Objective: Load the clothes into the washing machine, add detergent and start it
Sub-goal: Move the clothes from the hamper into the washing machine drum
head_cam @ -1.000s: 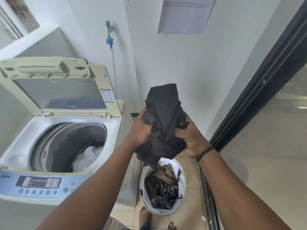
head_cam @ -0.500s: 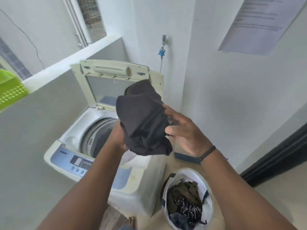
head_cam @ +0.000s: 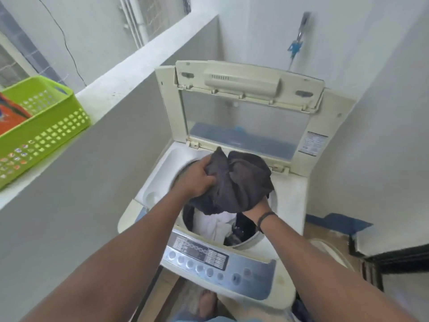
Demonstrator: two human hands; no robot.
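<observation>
A bundled dark grey garment [head_cam: 241, 182] hangs over the open drum of the top-loading washing machine [head_cam: 290, 194]. My left hand [head_cam: 197, 180] grips its left side. My right hand [head_cam: 257, 205] holds it from below on the right, with most of the fingers hidden under the cloth. White clothes [head_cam: 213, 223] and a dark item lie in the drum beneath. The lid [head_cam: 246, 117] stands upright at the back. The control panel [head_cam: 209, 256] with its round buttons runs along the front edge.
A green perforated basket [head_cam: 46, 126] holding an orange packet [head_cam: 9, 119] sits on the white ledge [head_cam: 130, 73] at left. A tap with a blue fitting [head_cam: 294, 46] is on the back wall. The laundry basket's rim [head_cam: 334, 252] shows at right.
I have turned from the laundry basket to face the washer. Both hands have carried the dark garment down over the drum opening, and my right hand now holds it from below.
</observation>
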